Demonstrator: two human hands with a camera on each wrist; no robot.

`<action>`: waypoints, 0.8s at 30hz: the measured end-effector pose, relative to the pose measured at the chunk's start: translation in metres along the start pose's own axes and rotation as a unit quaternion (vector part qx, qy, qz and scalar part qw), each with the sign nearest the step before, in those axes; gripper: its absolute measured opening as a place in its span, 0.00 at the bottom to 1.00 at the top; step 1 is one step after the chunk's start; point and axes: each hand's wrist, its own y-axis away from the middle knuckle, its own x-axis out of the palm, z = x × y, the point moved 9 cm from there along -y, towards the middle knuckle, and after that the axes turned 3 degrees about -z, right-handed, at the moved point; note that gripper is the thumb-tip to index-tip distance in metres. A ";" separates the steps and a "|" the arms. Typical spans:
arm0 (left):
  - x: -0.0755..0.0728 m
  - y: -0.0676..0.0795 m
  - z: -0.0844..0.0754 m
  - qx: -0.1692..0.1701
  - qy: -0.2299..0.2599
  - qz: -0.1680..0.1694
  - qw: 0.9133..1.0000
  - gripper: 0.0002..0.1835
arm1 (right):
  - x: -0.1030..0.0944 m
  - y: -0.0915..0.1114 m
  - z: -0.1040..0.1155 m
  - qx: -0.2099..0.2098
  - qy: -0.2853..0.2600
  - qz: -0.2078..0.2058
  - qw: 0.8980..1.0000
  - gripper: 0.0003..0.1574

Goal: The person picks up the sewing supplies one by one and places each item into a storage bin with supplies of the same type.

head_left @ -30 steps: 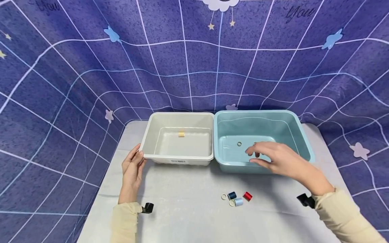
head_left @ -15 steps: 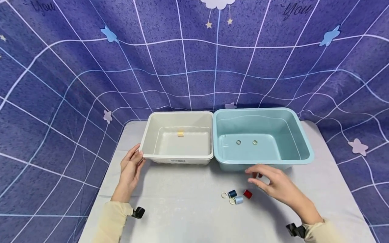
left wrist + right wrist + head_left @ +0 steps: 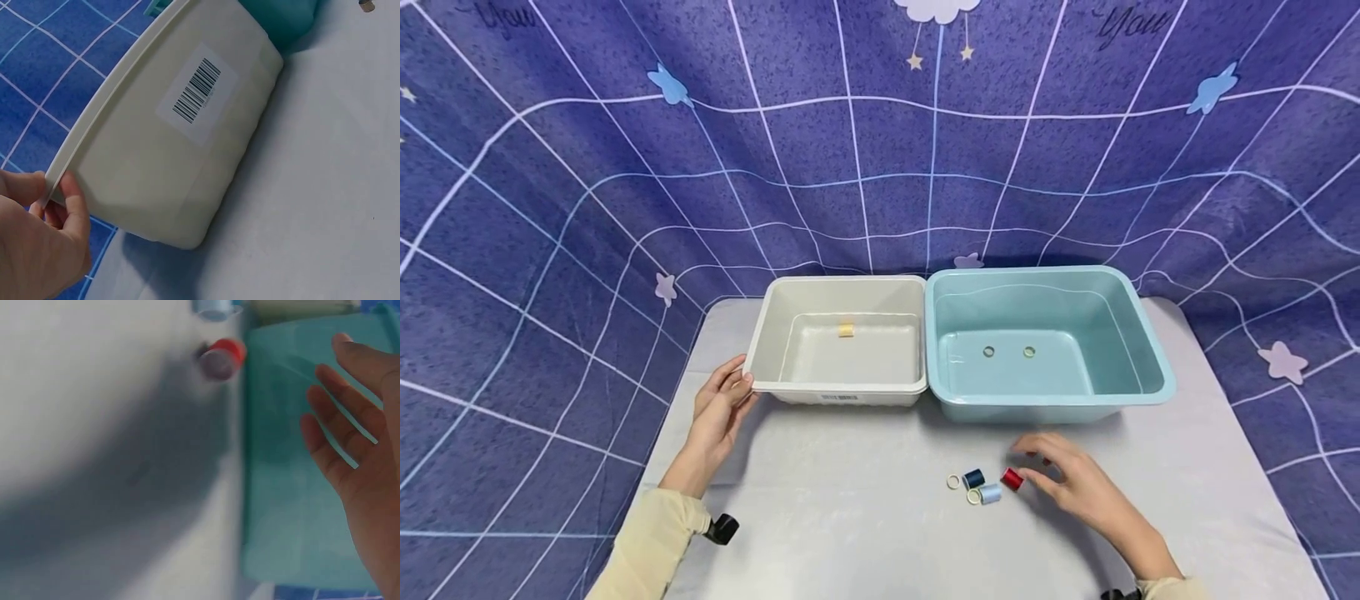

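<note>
At the front left corner of the white bin (image 3: 837,387), my left hand (image 3: 718,412) pinches the rim; the left wrist view shows thumb and fingers either side of it. My right hand (image 3: 1071,483) hovers in front of the blue-green bin (image 3: 1052,412), thumb and fingers apart and holding nothing. Its thumb tip comes right at the red thread spool (image 3: 1012,479). Left of that lie a dark blue thread spool (image 3: 973,478), a light blue thread spool (image 3: 991,494) and two pale rings, one ring (image 3: 953,482) apart and another ring (image 3: 973,497) against the light blue spool.
Inside the white bin lies a small yellow spool (image 3: 846,330). Two small rings, a left ring (image 3: 988,352) and a right ring (image 3: 1029,352), sit on the blue-green bin's floor. Both bins stand side by side on a white-covered table (image 3: 850,517), before a blue patterned curtain (image 3: 895,142).
My right hand has drawn back from over the blue-green bin, down toward the red spool, uncovering the right ring inside. My left hand stays at the white bin's corner.
</note>
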 end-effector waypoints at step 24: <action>0.001 0.000 -0.004 -0.040 -0.002 0.047 0.998 0.28 | 0.032 0.028 -0.036 0.048 0.082 0.043 0.995 0.28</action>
